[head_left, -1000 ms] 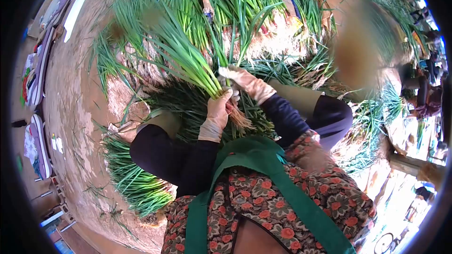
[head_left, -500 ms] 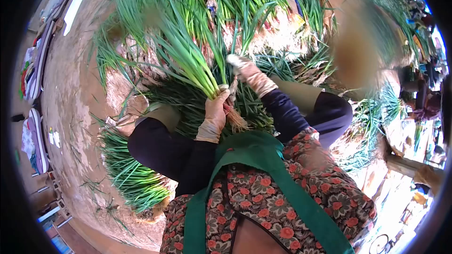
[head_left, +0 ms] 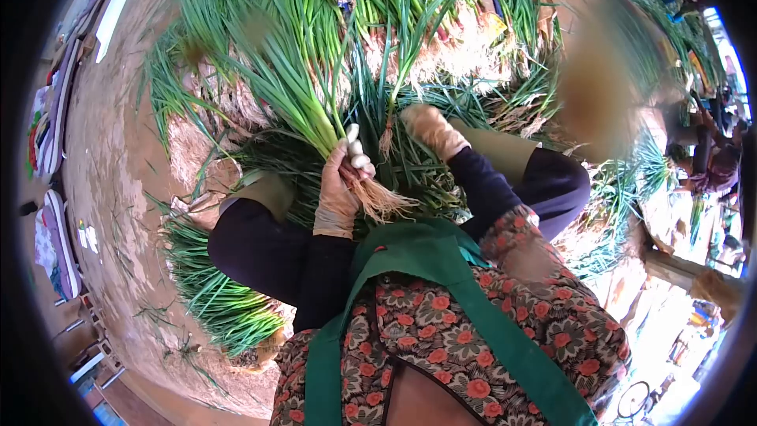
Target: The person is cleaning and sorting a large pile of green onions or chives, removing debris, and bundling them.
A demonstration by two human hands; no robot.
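Note:
A bunch of green onions [head_left: 311, 110] is gripped in my gloved left hand [head_left: 339, 189], its fingers wrapped round the lower stalks. The pale fingertips of that glove face up, and the stringy roots [head_left: 382, 196] stick out below them toward my lap. The leaves fan away to the upper left over the pile. My gloved right hand [head_left: 432, 131] is just right of a single green onion [head_left: 392, 102] whose roots point toward me. Motion smears the right fingers.
A large heap of green onions [head_left: 426, 0] lies ahead, with its whitish roots [head_left: 465, 47] facing me. Another bundle [head_left: 225, 292] rests on the ground left of my knee, and more onions [head_left: 607, 229] lie on the right. Another person [head_left: 721, 166] is at the far right edge.
My left hand has moved slightly left and down with the bunch, and its fingertips have turned into view. My right hand has shifted a little right and down, away from the bunch.

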